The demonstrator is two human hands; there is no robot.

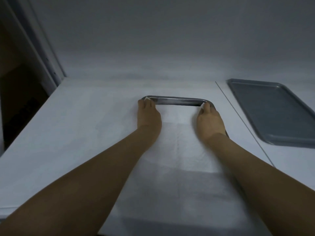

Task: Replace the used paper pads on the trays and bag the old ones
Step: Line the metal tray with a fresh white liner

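A metal tray lies in the middle of the white counter, with only its far rim showing. A white paper pad covers the rest of it and reaches toward me over the counter's front edge. My left hand pinches the pad's far left corner at the tray's rim. My right hand pinches the far right corner in the same way. Both forearms stretch forward over the pad.
A second grey tray with no pad lies on the counter at the right, past a thin seam. A grey wall stands close behind the counter. A dark opening and a door frame are at the left.
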